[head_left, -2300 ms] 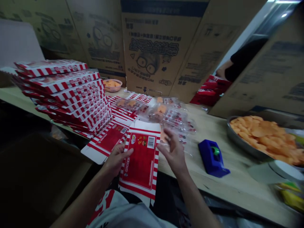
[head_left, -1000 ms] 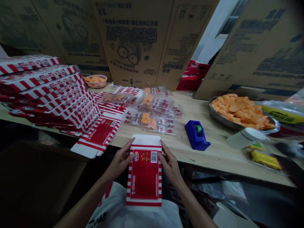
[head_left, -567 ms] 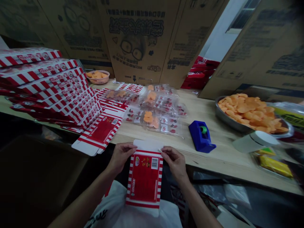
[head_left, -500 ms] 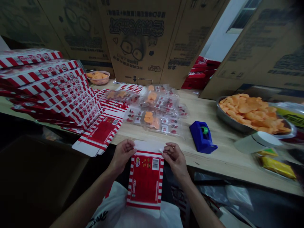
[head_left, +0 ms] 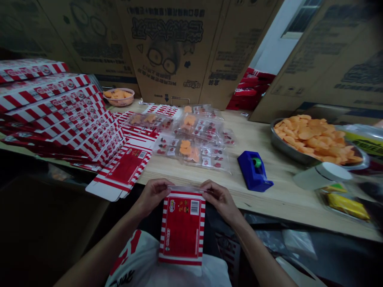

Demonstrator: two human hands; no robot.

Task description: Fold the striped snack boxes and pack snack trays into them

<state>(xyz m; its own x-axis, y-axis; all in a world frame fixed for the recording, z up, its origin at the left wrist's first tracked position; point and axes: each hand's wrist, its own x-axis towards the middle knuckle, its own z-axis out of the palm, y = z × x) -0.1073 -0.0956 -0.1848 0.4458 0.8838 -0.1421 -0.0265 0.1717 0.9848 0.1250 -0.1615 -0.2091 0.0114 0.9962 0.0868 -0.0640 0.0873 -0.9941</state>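
Observation:
A red and white striped carton (head_left: 181,229) rests upright against my body, its printed panel with a barcode facing up. My left hand (head_left: 155,196) pinches the upper left corner at the white end flap. At the upper right corner, my right hand (head_left: 220,201) grips the same flap between thumb and fingers. The flap is seen nearly edge-on, as a thin pale strip between both hands. Beyond the hands lie clear plastic packets (head_left: 191,151) with orange pieces and small printed sachets. A blue tape dispenser (head_left: 254,171) with a green core stands to the right.
Striped boxes (head_left: 68,115) are stacked at the left, beside flat cartons (head_left: 125,167). A metal bowl of orange chips (head_left: 314,135), a white lidded container (head_left: 323,175) and a yellow packet (head_left: 348,205) stand right. Big cardboard boxes (head_left: 170,52) line the back, near a pink basket (head_left: 119,97).
The white end flap has gone from standing open and broad to folded down, almost edge-on. Both hands have turned with it, and the view has shifted slightly.

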